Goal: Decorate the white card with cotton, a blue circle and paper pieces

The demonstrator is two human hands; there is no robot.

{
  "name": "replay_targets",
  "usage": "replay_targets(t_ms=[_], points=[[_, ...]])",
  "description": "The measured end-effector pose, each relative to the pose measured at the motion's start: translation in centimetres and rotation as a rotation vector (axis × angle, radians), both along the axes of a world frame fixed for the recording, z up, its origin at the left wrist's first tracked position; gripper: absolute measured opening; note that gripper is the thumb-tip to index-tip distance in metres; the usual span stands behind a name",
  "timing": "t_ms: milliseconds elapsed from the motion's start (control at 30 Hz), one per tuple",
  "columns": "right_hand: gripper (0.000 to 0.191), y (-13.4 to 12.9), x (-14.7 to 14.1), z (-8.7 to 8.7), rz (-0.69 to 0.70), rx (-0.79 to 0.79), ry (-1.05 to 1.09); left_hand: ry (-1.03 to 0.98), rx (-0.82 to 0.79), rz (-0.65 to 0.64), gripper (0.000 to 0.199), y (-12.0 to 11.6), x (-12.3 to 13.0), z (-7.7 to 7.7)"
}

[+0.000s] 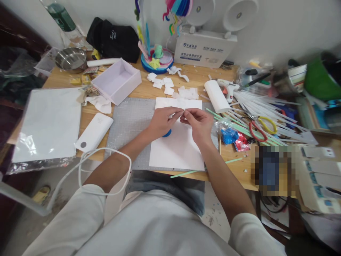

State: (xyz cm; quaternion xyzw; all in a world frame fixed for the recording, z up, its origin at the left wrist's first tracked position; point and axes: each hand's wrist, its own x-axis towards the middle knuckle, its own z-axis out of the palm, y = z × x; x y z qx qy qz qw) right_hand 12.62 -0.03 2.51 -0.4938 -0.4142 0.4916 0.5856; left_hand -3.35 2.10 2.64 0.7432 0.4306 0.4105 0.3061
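Observation:
My left hand (164,122) and my right hand (199,122) meet above a white sheet of paper (176,153) on the grey cutting mat (128,124). Fingertips of both hands are pinched together at one spot. Whatever they hold there is too small and too covered to name. Part of a blue round thing (167,133) shows below my left hand, on the paper; the hand hides the rest of it. Beyond the paper lie several small white squares (168,82) and a flat white piece (188,93).
A lilac box (117,80) and a white power bank (95,132) stand to the left, with a white cable (130,167) over my left arm. On the right are a white roll (217,96), a glue gun (229,90), scissors (258,125), pale strips (266,103) and a blue packet (229,136).

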Motion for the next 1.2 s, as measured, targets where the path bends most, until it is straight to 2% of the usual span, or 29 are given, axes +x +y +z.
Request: replay_targets(t_ms=[200,433,633,733,833,933,1067,1200], points=[[0.026,0.0,0.0,-0.1,-0.007,0.016,-0.052,-0.025,-0.042,0.029,0.023,-0.2,0.3,0.0],[0.022,-0.1,0.0,-0.2,0.009,0.059,-0.118,-0.153,-0.146,0.076,0.021,-0.2,0.4,0.2],[0.019,-0.1,0.6,1.2,0.001,-0.018,0.001,-0.301,-0.247,0.152,0.023,1.2,-0.3,-0.3],[0.015,1.4,1.9,2.3,0.001,-0.053,-0.023,-0.352,-0.292,0.232,0.023,2.2,-0.9,-0.5],[0.009,4.3,3.3,3.1,0.004,-0.091,-0.160,-0.369,-0.297,0.296,0.023,3.1,-1.4,-0.6],[0.005,7.9,4.2,3.2,-0.009,-0.115,-0.383,-0.373,-0.290,0.333,0.023,3.5,-1.7,-0.7],[0.009,11.6,4.7,2.1,-0.004,-0.175,-0.741,-0.367,-0.286,0.353,0.022,3.4,-1.8,-0.8],[0.009,13.1,5.4,0.9,-0.002,-0.213,-1.019,-0.326,-0.279,0.357,0.023,3.4,-1.8,-1.0]])
